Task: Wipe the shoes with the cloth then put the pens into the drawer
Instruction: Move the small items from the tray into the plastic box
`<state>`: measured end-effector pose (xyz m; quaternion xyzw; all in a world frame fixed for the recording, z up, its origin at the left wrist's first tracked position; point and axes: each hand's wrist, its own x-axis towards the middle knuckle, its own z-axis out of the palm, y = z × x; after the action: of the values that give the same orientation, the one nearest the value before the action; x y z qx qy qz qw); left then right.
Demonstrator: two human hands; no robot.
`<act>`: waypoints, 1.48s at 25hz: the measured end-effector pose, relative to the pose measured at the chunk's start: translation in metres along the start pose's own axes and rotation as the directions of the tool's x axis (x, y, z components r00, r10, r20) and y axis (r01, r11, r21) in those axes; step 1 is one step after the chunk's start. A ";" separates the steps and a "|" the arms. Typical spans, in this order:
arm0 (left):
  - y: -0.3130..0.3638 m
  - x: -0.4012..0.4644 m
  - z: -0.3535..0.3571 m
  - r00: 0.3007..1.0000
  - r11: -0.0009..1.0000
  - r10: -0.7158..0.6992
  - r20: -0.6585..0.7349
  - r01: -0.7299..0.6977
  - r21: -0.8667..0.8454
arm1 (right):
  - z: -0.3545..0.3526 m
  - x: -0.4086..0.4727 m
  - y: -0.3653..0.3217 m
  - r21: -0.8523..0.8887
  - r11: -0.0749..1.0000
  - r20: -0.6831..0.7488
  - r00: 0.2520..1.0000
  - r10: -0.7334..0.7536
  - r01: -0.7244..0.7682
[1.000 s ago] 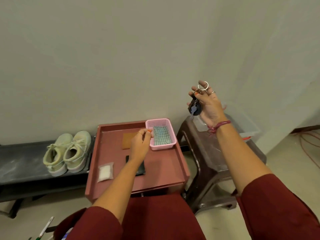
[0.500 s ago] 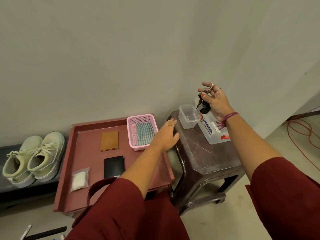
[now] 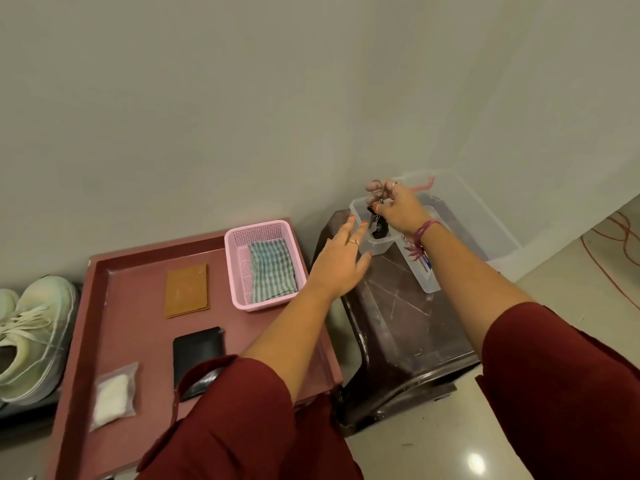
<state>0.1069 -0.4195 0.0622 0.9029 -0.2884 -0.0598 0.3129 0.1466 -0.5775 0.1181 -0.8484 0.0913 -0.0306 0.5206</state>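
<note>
A pair of pale green shoes [image 3: 31, 337] stands on a dark bench at the far left. A checked cloth [image 3: 272, 270] lies folded in a pink basket [image 3: 235, 268] on the red table [image 3: 138, 334]. My right hand [image 3: 401, 211] pinches a bunch of keys [image 3: 376, 225] by its ring, and the keys hang inside a small clear tub [image 3: 375, 244] on the dark stool [image 3: 401, 323]. My left hand [image 3: 341, 261], fingers spread, touches the tub's left side. No pens are visible.
On the red table lie a brown wallet [image 3: 187, 291], a black wallet [image 3: 197, 351] and a small plastic bag of white stuff [image 3: 112, 396]. A long clear container [image 3: 424, 271] sits on the stool, with a large clear bin [image 3: 474, 216] behind it. Red cable [image 3: 613, 251] lies on the floor at right.
My right hand has lowered the keys from mid-air into the small clear tub. My left hand left the basket's edge and moved right to the tub. The view swung right.
</note>
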 end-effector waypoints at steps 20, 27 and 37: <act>0.005 0.015 0.010 0.995 0.995 -0.049 -0.082 0.057 0.088 | -0.010 0.028 -0.014 -0.673 0.737 -0.023 0.997 0.073 -0.069; 0.013 0.003 0.007 0.997 0.994 -0.080 0.021 0.078 0.080 | -0.017 -0.001 -0.018 -0.415 0.896 -0.151 0.983 0.105 -0.159; -0.038 -0.073 -0.030 0.914 0.863 -0.362 -0.183 0.255 -0.436 | 0.024 -0.063 0.005 -0.605 0.794 -0.069 0.997 0.017 -0.055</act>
<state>0.0737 -0.3392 0.0579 0.8535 -0.0771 -0.0491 0.5131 0.0877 -0.5472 0.1057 -0.9672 0.1280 -0.0150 0.2190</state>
